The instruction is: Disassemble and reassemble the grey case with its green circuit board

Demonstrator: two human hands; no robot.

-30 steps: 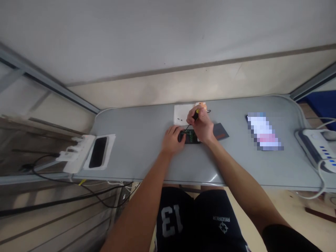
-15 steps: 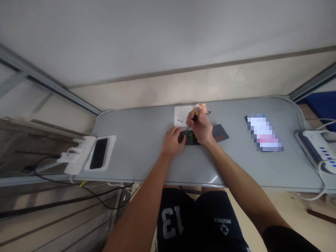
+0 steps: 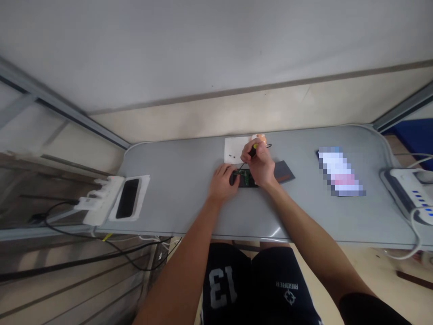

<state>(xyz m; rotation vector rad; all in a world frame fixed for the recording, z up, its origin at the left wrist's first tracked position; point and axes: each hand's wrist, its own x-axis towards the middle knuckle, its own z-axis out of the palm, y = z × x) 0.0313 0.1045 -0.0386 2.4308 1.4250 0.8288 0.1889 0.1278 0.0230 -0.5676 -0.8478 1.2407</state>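
Observation:
A thin black device with a green circuit board [image 3: 246, 177] showing in it lies flat on the table. My left hand [image 3: 221, 181] grips the device's left end, thumb on the near side and fingers on the far side. My right hand [image 3: 262, 166] is closed around a screwdriver [image 3: 252, 150] with a black and yellow handle. Its thin shaft slants down to the left, with the tip at the far edge of the board; exact contact is too small to tell. My right hand hides the device's right end. Beside it is a dark grey flat panel [image 3: 284, 171].
Behind my hands, a white sheet [image 3: 232, 145] holds small dark pieces [image 3: 232, 156], near an orange and white figurine [image 3: 260, 136]. A lit phone [image 3: 341, 171] lies right, a dark phone [image 3: 127, 198] left. Power strips [image 3: 411, 192] with cables stand at both ends of the grey table [image 3: 179, 180].
The screwdriver and my right hand have shifted very slightly. My left hand keeps its hold on the device, and the other things stay in place.

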